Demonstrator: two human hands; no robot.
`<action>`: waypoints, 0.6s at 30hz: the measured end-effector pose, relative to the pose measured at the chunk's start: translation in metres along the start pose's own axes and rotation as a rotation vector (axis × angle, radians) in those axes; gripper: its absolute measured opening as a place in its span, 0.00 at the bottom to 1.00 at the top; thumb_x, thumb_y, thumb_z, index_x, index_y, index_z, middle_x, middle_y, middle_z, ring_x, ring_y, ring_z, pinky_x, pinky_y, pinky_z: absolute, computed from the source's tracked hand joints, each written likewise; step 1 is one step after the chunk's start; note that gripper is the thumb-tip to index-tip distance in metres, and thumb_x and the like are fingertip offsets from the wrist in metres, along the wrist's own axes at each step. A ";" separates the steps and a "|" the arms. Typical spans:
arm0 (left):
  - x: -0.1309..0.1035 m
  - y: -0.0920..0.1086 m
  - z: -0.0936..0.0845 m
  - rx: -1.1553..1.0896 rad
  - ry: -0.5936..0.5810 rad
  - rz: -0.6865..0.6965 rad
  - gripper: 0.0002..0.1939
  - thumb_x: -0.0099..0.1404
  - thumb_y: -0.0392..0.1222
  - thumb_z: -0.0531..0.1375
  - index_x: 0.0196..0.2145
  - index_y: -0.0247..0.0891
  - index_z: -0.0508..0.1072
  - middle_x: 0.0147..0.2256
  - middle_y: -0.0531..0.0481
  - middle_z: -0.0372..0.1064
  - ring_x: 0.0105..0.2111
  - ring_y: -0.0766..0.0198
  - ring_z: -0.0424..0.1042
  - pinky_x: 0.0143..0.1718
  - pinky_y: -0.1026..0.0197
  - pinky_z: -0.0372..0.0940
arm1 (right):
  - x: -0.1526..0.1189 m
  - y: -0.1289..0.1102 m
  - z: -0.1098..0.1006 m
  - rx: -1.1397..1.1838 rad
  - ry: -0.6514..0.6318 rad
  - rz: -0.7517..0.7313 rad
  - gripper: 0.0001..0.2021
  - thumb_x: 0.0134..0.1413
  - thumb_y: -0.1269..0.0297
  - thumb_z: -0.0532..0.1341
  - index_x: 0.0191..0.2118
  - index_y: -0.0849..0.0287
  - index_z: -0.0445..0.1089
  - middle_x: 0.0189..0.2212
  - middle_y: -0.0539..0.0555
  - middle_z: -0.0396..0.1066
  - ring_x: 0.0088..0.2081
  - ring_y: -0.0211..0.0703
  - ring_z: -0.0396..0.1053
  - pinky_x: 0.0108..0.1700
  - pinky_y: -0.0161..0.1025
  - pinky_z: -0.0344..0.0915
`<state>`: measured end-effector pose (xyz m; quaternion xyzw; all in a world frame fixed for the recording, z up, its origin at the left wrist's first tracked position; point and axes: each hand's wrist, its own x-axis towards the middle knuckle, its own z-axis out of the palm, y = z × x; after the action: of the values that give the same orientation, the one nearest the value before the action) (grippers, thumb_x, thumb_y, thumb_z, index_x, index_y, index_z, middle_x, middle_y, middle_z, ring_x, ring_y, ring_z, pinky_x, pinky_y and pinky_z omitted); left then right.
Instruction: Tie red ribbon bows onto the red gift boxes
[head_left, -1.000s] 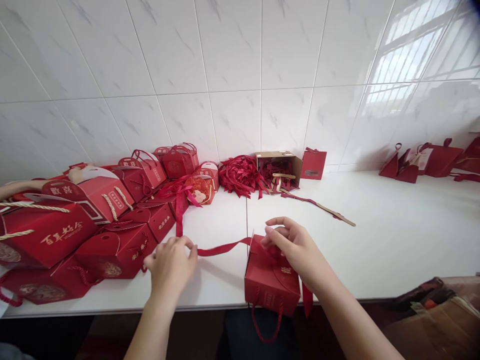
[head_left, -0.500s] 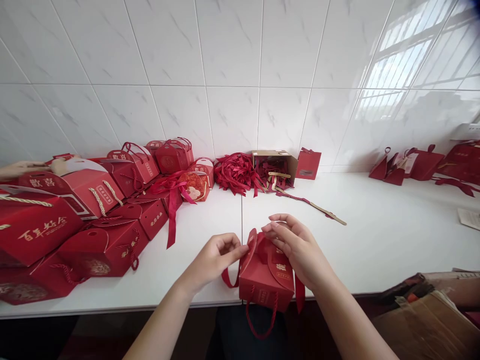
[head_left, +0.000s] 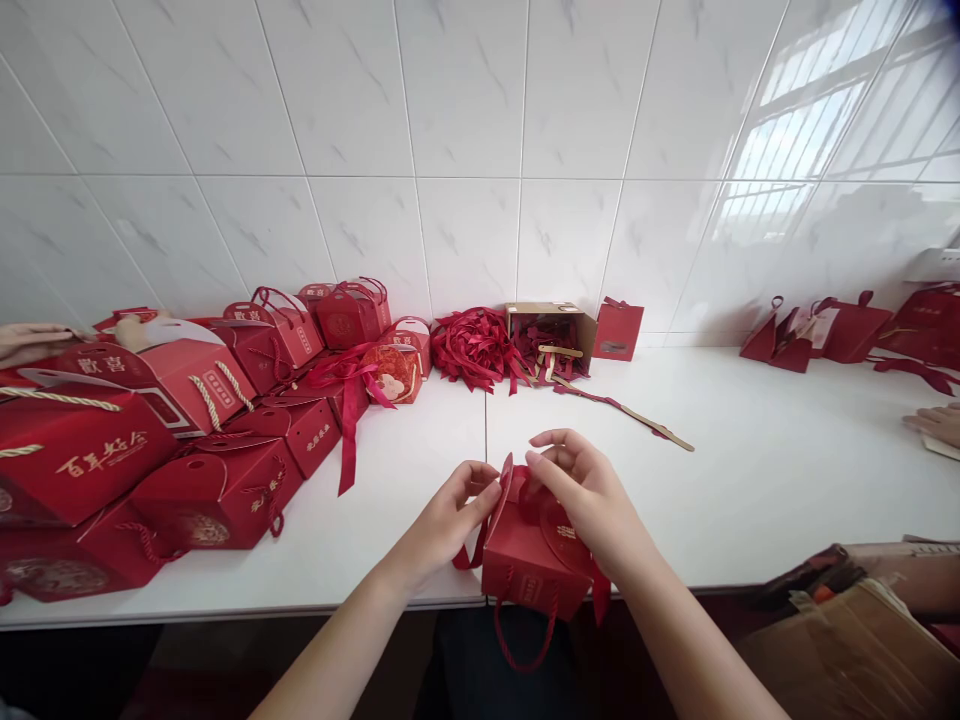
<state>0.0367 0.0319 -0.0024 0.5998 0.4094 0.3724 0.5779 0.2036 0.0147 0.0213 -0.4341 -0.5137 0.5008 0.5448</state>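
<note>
A small red gift box (head_left: 537, 560) with gold print sits at the table's front edge, its top flaps raised and parted. A red rope handle (head_left: 525, 664) hangs down its front. My left hand (head_left: 461, 508) pinches the left flap between thumb and fingers. Over the right flap my right hand (head_left: 583, 490) is closed, thumb and index finger at the box's top; its other fingers are partly hidden. Red ribbon (head_left: 602, 592) runs around the box, one end dangling at the right side and a loop showing near my left hand.
Several red gift boxes (head_left: 217, 490) are stacked at the left, with another person's hands (head_left: 34, 343) behind them. A ribbon heap (head_left: 472, 350) and an open carton (head_left: 589, 335) stand by the wall. Another person's hand (head_left: 937, 422) shows at the right edge, above a cardboard box (head_left: 847, 640).
The box's flaps have spread further apart, the right one leaning outward under my right hand. My left hand stays on its flap. Another person's hand has appeared at the right edge.
</note>
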 end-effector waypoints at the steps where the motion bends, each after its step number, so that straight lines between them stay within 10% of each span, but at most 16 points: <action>1: 0.000 -0.001 0.002 -0.029 -0.011 -0.034 0.17 0.59 0.56 0.57 0.37 0.40 0.65 0.36 0.50 0.66 0.34 0.65 0.66 0.35 0.64 0.61 | 0.000 0.001 0.000 -0.035 0.000 -0.014 0.16 0.48 0.54 0.62 0.38 0.58 0.62 0.23 0.46 0.65 0.25 0.37 0.65 0.28 0.34 0.61; 8: -0.014 -0.003 -0.027 -0.030 -0.124 -0.267 0.16 0.55 0.51 0.62 0.23 0.36 0.64 0.20 0.59 0.51 0.20 0.73 0.50 0.23 0.68 0.47 | 0.000 0.001 -0.001 -0.181 0.008 -0.050 0.17 0.49 0.50 0.60 0.38 0.57 0.62 0.20 0.45 0.61 0.22 0.35 0.58 0.21 0.31 0.53; 13: -0.018 0.001 -0.053 0.127 0.030 -0.147 0.12 0.56 0.48 0.61 0.25 0.37 0.68 0.26 0.54 0.59 0.27 0.68 0.58 0.31 0.66 0.55 | -0.001 -0.003 0.001 -0.190 0.027 -0.023 0.17 0.52 0.46 0.56 0.35 0.57 0.64 0.19 0.46 0.62 0.21 0.35 0.57 0.21 0.32 0.53; 18: -0.023 -0.010 -0.041 0.476 0.350 0.043 0.14 0.58 0.53 0.57 0.31 0.39 0.68 0.33 0.50 0.65 0.35 0.61 0.63 0.37 0.62 0.58 | -0.001 -0.002 -0.001 -0.146 0.024 -0.027 0.17 0.53 0.47 0.56 0.36 0.57 0.64 0.20 0.45 0.62 0.25 0.36 0.64 0.28 0.33 0.58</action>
<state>-0.0106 0.0270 -0.0092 0.6536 0.5658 0.3761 0.3336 0.2050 0.0134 0.0228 -0.4714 -0.5482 0.4495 0.5246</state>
